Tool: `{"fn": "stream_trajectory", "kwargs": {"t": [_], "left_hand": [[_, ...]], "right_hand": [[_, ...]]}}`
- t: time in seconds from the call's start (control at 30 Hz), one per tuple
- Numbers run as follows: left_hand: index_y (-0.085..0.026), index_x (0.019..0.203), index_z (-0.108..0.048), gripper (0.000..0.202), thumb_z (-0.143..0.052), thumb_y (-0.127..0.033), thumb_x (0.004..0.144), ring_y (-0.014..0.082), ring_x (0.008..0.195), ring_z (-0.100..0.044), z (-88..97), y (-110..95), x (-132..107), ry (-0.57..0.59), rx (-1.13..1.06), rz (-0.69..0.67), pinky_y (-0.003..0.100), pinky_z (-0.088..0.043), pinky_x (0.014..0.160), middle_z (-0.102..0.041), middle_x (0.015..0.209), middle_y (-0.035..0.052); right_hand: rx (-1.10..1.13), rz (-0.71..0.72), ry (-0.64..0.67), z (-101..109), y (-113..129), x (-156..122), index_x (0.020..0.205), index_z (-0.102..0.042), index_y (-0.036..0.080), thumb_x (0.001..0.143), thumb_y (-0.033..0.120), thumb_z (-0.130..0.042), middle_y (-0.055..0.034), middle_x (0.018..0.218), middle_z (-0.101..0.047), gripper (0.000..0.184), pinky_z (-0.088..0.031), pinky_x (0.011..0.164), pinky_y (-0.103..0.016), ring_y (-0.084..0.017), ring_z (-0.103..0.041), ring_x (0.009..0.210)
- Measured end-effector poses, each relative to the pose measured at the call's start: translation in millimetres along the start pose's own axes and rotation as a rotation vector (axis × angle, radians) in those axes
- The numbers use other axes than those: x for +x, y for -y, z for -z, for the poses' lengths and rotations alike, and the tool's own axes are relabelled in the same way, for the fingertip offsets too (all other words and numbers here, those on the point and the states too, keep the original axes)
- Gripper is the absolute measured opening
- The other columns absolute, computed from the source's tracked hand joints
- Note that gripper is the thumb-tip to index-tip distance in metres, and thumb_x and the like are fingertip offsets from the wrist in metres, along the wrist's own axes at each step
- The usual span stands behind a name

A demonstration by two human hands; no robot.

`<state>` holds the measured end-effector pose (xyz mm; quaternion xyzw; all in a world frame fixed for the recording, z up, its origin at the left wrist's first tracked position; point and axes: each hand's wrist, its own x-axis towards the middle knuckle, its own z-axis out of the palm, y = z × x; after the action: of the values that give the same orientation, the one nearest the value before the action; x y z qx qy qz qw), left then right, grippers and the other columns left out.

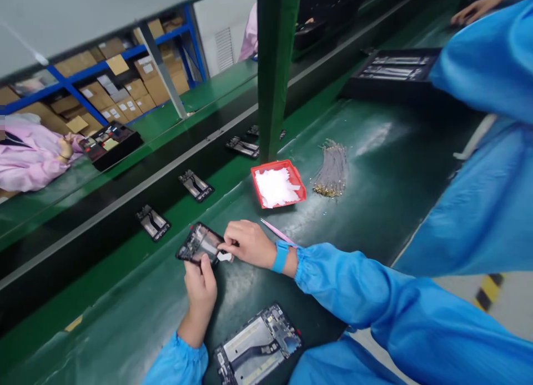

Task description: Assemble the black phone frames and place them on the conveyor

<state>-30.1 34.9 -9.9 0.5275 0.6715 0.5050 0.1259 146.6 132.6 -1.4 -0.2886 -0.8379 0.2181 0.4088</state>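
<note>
My left hand [200,282] grips an opened phone body [195,245] by its lower edge, thumb on top, and holds it tilted above the green bench. At the phone's right end, my right hand [250,244] has its fingers pinched together by a small white piece [225,256] that looks like paper or film. A blue band circles the right wrist. Just beyond that wrist lies a pair of pink tweezers [277,230]. Closer to my body, a second opened phone [260,346] lies on the bench, its circuit board and dark flex cable exposed.
A red bin [255,179] holds white slips beside a green post [272,68]. Right of it lies a bundle of thin cables [332,168]. Several phone bodies [153,223] lie along the sunken green strip. A black tray [353,88] and a blue-sleeved co-worker [491,57] are at right.
</note>
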Motion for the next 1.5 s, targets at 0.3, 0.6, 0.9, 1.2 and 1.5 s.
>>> {"fn": "stream_trajectory", "kwargs": {"t": [0.3,0.6,0.9,1.2,1.5], "left_hand": [[-0.019,0.114,-0.060,0.044,-0.062,-0.058,0.094,0.0199,0.092,-0.067,-9.4,4.3,12.5,-0.014,-0.336,0.226,0.031,-0.052,0.086,-0.070,0.105,0.0075],[-0.019,0.114,-0.062,0.041,-0.064,-0.055,0.094,0.0194,0.092,-0.068,-8.4,1.6,11.4,0.096,-0.348,0.206,0.030,-0.053,0.087,-0.071,0.104,0.0066],[-0.019,0.113,-0.064,0.039,-0.069,-0.051,0.090,0.0227,0.096,-0.069,-9.6,5.7,16.0,-0.034,-0.296,0.218,0.033,-0.052,0.091,-0.073,0.102,0.0062],[-0.020,0.114,-0.066,0.045,-0.082,-0.042,0.078,0.0195,0.090,-0.071,-13.5,14.3,15.4,-0.161,-0.549,0.403,0.028,-0.056,0.078,-0.075,0.103,0.0044],[-0.016,0.099,-0.069,0.038,-0.077,-0.049,0.081,0.0168,0.080,-0.070,-8.3,-16.4,16.4,-0.077,-0.838,0.534,0.025,-0.059,0.067,-0.073,0.094,0.0050]], "right_hand": [[0.058,0.142,0.332,-4.3,-1.8,-7.7,0.107,-0.066,0.020,0.096,0.018,-0.071,-0.0030,0.097,-0.072,0.012,-0.047,0.079,-0.027,-0.017,-0.065,0.086],[-0.080,0.204,0.280,-3.2,0.7,-3.9,0.103,-0.069,0.019,0.100,0.023,-0.065,-0.0065,0.101,-0.067,0.006,-0.049,0.083,-0.030,-0.020,-0.061,0.095],[0.085,-0.145,0.079,69.2,-10.1,23.9,0.084,-0.057,0.020,0.088,0.011,-0.060,0.0025,0.075,-0.061,0.011,-0.043,0.066,-0.024,-0.013,-0.057,0.067],[-0.534,-0.215,-0.188,102.3,-44.4,27.1,0.112,-0.067,0.015,0.084,0.009,-0.057,-0.0192,0.118,-0.069,0.030,-0.051,0.089,-0.046,-0.032,-0.064,0.104],[0.098,0.161,0.166,3.8,19.8,-5.7,0.106,-0.056,0.022,0.091,0.008,-0.048,-0.0036,0.091,-0.070,0.021,-0.049,0.082,-0.035,-0.020,-0.066,0.086]]}}
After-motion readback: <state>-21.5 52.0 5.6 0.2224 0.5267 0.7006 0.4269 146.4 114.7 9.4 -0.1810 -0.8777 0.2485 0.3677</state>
